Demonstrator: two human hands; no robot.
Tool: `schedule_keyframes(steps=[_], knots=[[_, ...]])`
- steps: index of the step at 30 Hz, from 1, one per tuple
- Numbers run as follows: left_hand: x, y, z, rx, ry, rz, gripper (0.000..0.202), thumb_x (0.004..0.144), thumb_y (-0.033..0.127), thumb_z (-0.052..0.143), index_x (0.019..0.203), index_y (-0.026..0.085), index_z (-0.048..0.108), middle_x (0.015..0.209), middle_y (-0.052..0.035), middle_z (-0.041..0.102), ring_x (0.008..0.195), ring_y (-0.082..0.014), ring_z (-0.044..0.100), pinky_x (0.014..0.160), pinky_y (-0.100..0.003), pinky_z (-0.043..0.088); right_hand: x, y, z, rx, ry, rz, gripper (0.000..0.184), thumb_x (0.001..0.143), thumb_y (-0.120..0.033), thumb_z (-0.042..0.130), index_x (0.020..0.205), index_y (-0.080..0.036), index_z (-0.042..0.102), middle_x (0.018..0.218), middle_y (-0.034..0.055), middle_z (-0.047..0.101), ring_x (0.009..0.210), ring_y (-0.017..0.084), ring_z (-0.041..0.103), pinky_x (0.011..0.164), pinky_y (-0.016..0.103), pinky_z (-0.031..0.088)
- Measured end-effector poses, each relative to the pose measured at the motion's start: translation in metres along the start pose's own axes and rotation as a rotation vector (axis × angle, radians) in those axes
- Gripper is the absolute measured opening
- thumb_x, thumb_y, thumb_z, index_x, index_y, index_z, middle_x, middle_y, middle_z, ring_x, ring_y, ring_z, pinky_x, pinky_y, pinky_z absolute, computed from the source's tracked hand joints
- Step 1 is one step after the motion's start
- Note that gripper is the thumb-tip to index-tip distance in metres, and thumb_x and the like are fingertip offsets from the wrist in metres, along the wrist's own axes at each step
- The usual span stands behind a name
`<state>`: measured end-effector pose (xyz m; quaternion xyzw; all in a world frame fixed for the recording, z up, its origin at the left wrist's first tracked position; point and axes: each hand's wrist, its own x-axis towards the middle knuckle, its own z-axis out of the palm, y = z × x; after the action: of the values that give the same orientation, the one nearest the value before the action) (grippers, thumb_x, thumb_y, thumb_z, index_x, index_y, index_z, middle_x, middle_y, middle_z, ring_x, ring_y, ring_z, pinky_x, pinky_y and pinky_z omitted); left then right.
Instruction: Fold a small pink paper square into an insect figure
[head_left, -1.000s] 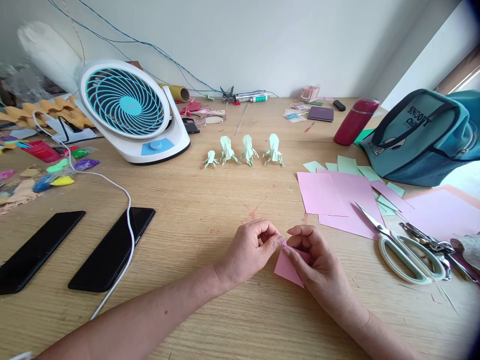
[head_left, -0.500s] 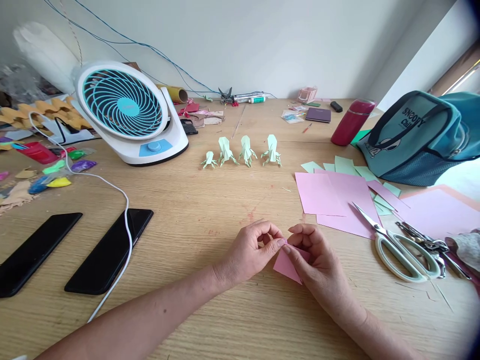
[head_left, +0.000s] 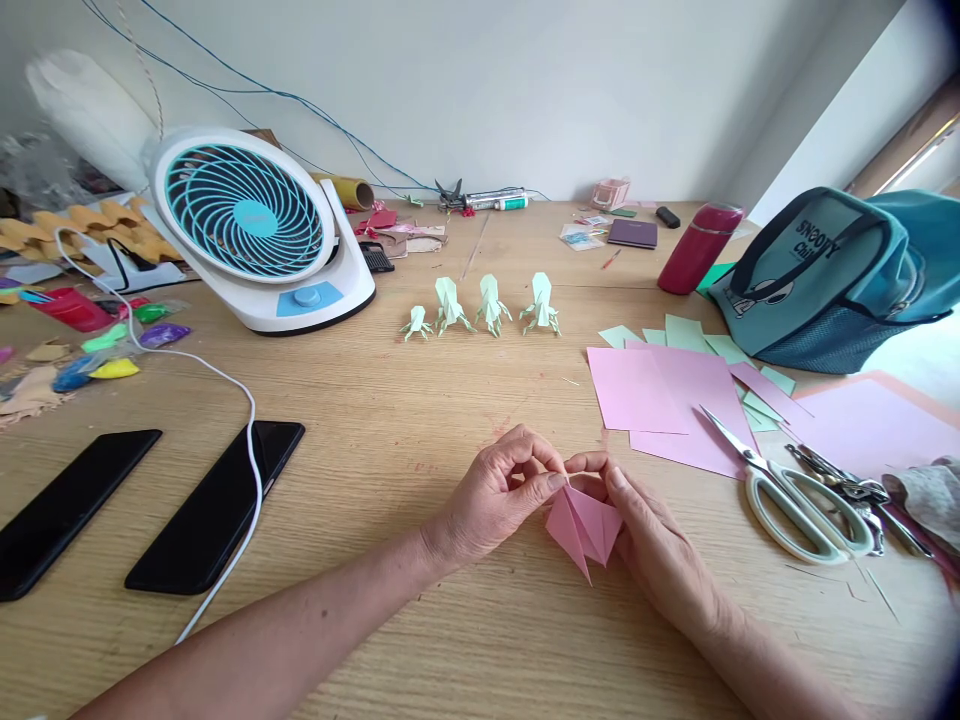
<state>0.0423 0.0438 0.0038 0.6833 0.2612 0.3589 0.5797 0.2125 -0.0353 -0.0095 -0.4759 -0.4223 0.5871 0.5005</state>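
A folded piece of pink paper [head_left: 585,525] is between my two hands, just above the wooden table. Its folds stand partly apart, with pointed flaps hanging toward me. My left hand [head_left: 514,480] pinches its top tip between thumb and forefinger. My right hand [head_left: 637,530] holds the paper's right side, fingers behind it and thumb raised along the edge; some of these fingers are hidden. Further back stand several pale green origami figures [head_left: 490,305] in a row, one smaller than the others.
Pink sheets [head_left: 637,390], green paper pieces and white-handled scissors [head_left: 802,510] lie to the right. Behind them are a red flask [head_left: 699,250] and a teal bag [head_left: 825,280]. At left stand a fan [head_left: 259,220], two black phones [head_left: 217,505] and a white cable [head_left: 251,470].
The pink paper has been spread from a flat folded square, showing separate flaps. My right thumb has moved off the tip, and the right hand has shifted to the paper's right side.
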Motion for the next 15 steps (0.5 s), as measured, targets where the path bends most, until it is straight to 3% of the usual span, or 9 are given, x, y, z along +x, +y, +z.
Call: schedule_keyframes(steps=[4,8,12,15], knots=[[-0.0005,-0.0005,0.0002,-0.081,0.007,0.013,0.023,0.09,0.036,0.066,0.078,0.018,0.062,0.085,-0.0004,0.049,0.074,-0.0114,0.052,0.066,-0.023,0.045,0.0023,-0.0021,0.0008,0.262,-0.187,0.162,0.051,0.097,-0.067,0.033,0.118,-0.028,0.058,0.09,0.0071,0.07,0.078,0.023,0.067,0.072,0.039,0.054],[-0.0015,0.0,-0.0008,-0.098,0.008,0.04,0.025,0.089,0.042,0.068,0.081,0.019,0.065,0.09,-0.002,0.051,0.078,-0.0123,0.053,0.067,-0.023,0.045,0.0017,-0.0017,0.0013,0.244,-0.224,0.184,0.038,0.09,-0.058,0.061,0.107,-0.025,0.064,0.083,0.0047,0.066,0.077,0.02,0.064,0.071,0.033,0.052],[-0.0016,-0.0002,-0.002,-0.102,-0.011,0.061,0.021,0.089,0.039,0.069,0.085,0.019,0.067,0.095,-0.0022,0.054,0.073,-0.0092,0.049,0.066,-0.022,0.042,0.0016,-0.0013,0.0022,0.27,-0.126,0.189,0.033,0.077,-0.047,0.08,0.099,-0.025,0.067,0.078,-0.0017,0.06,0.067,0.012,0.055,0.062,0.022,0.047],[-0.0012,-0.001,-0.0021,-0.134,0.029,-0.055,0.025,0.089,0.043,0.068,0.098,0.019,0.065,0.078,0.0019,0.052,0.062,-0.0079,0.044,0.059,-0.021,0.038,0.003,-0.0018,0.0053,0.234,0.0,0.097,0.029,0.076,-0.044,0.082,0.089,-0.022,0.068,0.077,-0.0016,0.059,0.067,0.011,0.053,0.061,0.021,0.046]])
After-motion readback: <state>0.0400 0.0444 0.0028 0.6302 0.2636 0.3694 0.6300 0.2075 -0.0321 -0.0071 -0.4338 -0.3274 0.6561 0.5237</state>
